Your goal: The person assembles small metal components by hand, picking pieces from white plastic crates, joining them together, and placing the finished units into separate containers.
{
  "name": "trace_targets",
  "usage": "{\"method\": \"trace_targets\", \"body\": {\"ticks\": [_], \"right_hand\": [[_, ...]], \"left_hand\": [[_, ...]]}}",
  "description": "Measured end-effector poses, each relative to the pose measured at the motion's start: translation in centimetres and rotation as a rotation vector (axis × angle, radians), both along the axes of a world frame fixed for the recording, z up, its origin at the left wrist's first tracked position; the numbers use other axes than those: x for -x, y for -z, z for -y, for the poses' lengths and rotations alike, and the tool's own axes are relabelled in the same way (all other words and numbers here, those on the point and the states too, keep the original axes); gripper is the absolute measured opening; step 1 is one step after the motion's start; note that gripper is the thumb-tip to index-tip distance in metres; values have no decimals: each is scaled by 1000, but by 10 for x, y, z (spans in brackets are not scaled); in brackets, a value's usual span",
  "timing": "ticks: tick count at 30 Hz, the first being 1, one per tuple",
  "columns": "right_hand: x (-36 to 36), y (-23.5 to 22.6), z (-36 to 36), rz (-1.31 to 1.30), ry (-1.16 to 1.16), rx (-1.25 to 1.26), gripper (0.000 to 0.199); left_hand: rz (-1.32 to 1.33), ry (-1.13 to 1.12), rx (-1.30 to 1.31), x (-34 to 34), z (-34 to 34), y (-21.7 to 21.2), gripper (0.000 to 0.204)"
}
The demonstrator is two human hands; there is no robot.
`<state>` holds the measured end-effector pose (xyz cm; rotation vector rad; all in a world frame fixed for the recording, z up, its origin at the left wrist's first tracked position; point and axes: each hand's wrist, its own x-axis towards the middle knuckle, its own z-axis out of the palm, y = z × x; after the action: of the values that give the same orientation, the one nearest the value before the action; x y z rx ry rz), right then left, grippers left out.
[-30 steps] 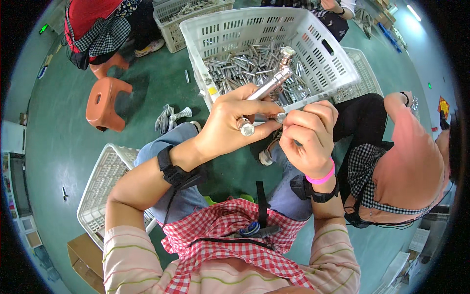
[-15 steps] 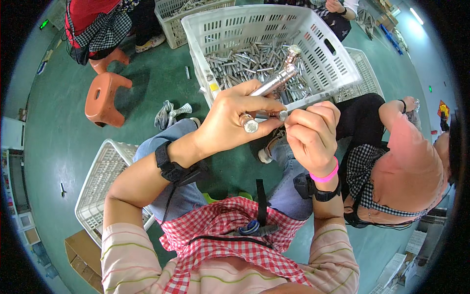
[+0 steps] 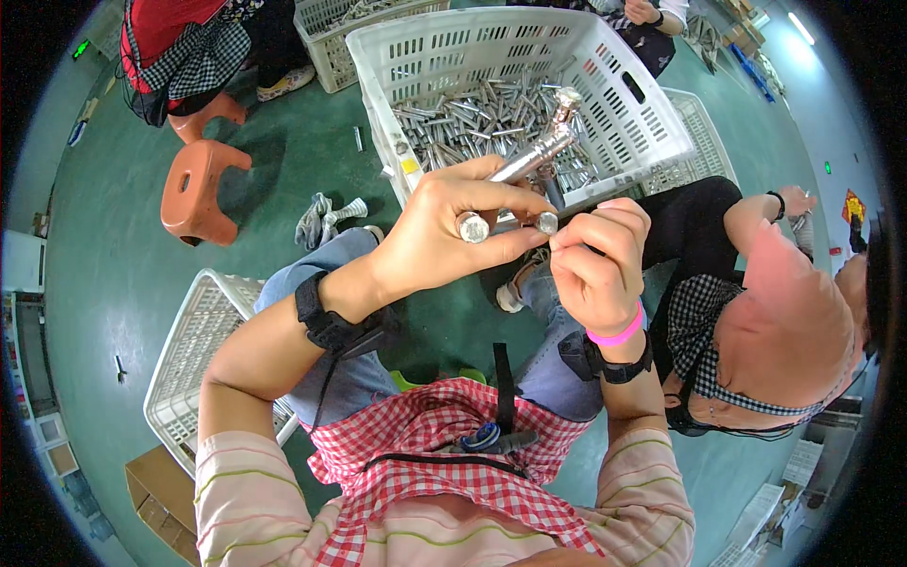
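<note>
My left hand [image 3: 430,222] is closed around a shiny metal pipe piece [image 3: 534,159] with a jointed far end, which slants up and right over the crate. A wide round end [image 3: 472,227] shows by the knuckles, and a narrower capped end [image 3: 546,223] sits between thumb and forefinger. Whether these belong to one piece is hidden by the hand. My right hand [image 3: 600,260] has its fingers curled in a pinch right beside the narrower end; what they grip, if anything, is hidden.
Ahead stands a white slotted crate [image 3: 392,61] holding many short metal tubes [image 3: 472,123]. Another white crate [image 3: 194,350] is by my left leg. Orange stools [image 3: 194,194] and grey gloves [image 3: 326,219] lie to the left. A co-worker [image 3: 784,331] sits close on the right.
The wide round end has turned and shifted slightly left and up. My right hand has moved a little left, staying beside the narrower end.
</note>
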<state>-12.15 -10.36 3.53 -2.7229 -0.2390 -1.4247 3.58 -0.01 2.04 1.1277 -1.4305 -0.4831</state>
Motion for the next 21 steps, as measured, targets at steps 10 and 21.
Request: {"method": "trace_targets", "body": {"ticks": [10, 21], "right_hand": [[0, 1, 0, -27, 34, 76, 25], [-6, 15, -7, -15, -121, -610, 21]], "left_hand": [[47, -8, -12, -2, -2, -3, 26], [-128, -2, -102, 4, -4, -2, 26]]}}
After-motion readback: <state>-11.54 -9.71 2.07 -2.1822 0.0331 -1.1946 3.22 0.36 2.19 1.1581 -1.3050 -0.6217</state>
